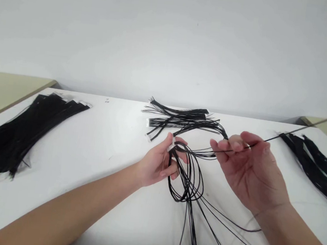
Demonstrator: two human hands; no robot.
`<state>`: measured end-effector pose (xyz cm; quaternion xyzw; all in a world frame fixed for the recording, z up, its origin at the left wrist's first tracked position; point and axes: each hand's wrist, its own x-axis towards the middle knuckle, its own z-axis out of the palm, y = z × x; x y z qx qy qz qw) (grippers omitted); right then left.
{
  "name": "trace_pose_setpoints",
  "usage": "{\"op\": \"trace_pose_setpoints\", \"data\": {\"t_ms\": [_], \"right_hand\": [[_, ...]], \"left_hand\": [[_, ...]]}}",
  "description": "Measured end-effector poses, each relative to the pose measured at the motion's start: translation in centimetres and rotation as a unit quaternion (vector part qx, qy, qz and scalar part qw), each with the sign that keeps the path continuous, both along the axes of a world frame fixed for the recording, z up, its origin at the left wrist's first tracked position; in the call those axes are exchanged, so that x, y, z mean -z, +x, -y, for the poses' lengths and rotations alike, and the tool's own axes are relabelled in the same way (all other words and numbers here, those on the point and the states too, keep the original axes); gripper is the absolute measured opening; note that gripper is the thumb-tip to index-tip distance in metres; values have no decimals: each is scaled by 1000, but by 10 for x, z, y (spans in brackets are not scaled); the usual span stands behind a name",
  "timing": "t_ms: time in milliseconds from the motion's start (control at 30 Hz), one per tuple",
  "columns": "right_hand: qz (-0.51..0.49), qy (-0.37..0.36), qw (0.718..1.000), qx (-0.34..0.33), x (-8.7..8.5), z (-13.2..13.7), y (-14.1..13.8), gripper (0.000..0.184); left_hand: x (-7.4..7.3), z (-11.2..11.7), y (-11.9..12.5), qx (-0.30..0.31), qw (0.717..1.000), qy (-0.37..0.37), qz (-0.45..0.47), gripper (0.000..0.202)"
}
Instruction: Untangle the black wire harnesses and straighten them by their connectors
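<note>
"Forearms (90, 204) nearest, in from both bottom corners. Left hand (156, 164)?"
"Thumb and fingers clamped on white connector (172, 144), mid-table; its black wires (188, 181) loop, trail off bottom of view."
"Right hand (253, 175)?"
"Thumb and fingers together on a single wire (278, 137), running to right edge of view."
"Room?"
"Wide white tabletop (90, 150) between left hand and left cable pile (31, 132). Tighter behind: wire harnesses (178, 114) near back edge. More cable bundles (314, 161) right."
</note>
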<state>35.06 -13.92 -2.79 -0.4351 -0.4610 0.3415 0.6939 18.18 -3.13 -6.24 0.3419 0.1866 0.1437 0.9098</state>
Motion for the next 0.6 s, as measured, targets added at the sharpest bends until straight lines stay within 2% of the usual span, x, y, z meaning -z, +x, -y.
{"op": "trace_pose_setpoints", "data": {"t_ms": [33, 100, 167, 233, 300, 433, 600], "right_hand": [[-25, 6, 999, -19, -2, 1, 0, 19], [-63, 12, 996, -58, -5, 3, 0, 29], [-61, 5, 996, -66, -7, 4, 0, 30], [-13, -6, 999, -31, -7, 5, -1, 24], [70, -15, 997, 35, -6, 6, -3, 19], [219, -47, 963, 151, -6, 6, -8, 16], [261, -71, 942, 199, -6, 6, -9, 11]], "left_hand": [[0, 0, 0, 3, 1000, 2, 1, 44], [1, 0, 0, 9, 1000, 7, 2, 44], [1, -1, 0, 14, 1000, 9, 7, 44], [2, -1, 1, 20, 1000, 8, 12, 44], [3, -1, 1, 30, 999, 8, 18, 44], [4, 0, 1, 44, 999, 14, 16, 44], [5, 0, 1, 42, 999, 24, 10, 44]]}}
